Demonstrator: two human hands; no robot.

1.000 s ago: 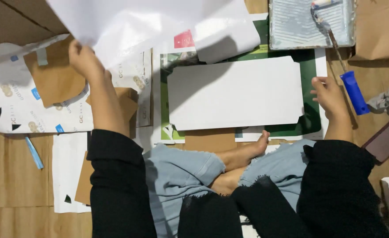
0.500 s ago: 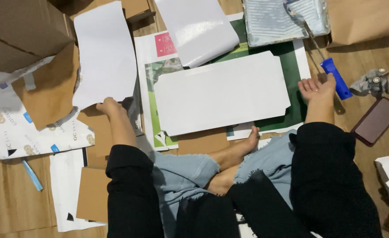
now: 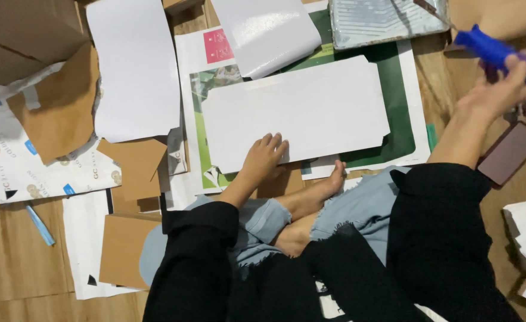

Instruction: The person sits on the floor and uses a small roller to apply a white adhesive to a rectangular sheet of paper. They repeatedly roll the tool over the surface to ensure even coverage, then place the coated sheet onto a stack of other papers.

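Seated cross-legged on a wooden floor (image 3: pixel 12 262) strewn with card and paper. Left hand (image 3: pixel 264 156) flat, fingers spread, pressing on the near left corner of the white card panel (image 3: pixel 298 110), which lies on a green-printed sheet (image 3: pixel 403 113) in the middle of the scene. Right hand (image 3: pixel 494 94) well apart at the far right, closed around the blue handle (image 3: pixel 494 50) of a roller tool, lifted off the floor and blurred. Paint tray (image 3: pixel 388 21) at the far edge, right of centre, just beyond the panel. Another white sheet (image 3: pixel 135 65) off to the left, brown card pieces (image 3: pixel 54 113) beside it, a dark flat slab (image 3: pixel 510 152) near the right hand.

To do this well, judging from the layout: keep the palm down firmly so the panel cannot skid on the slick sheet beneath; bring the roller in level; work away from the pinning hand, toward the far right corner; keep sleeve and bare foot (image 3: pixel 328 185) off the panel's near edge.
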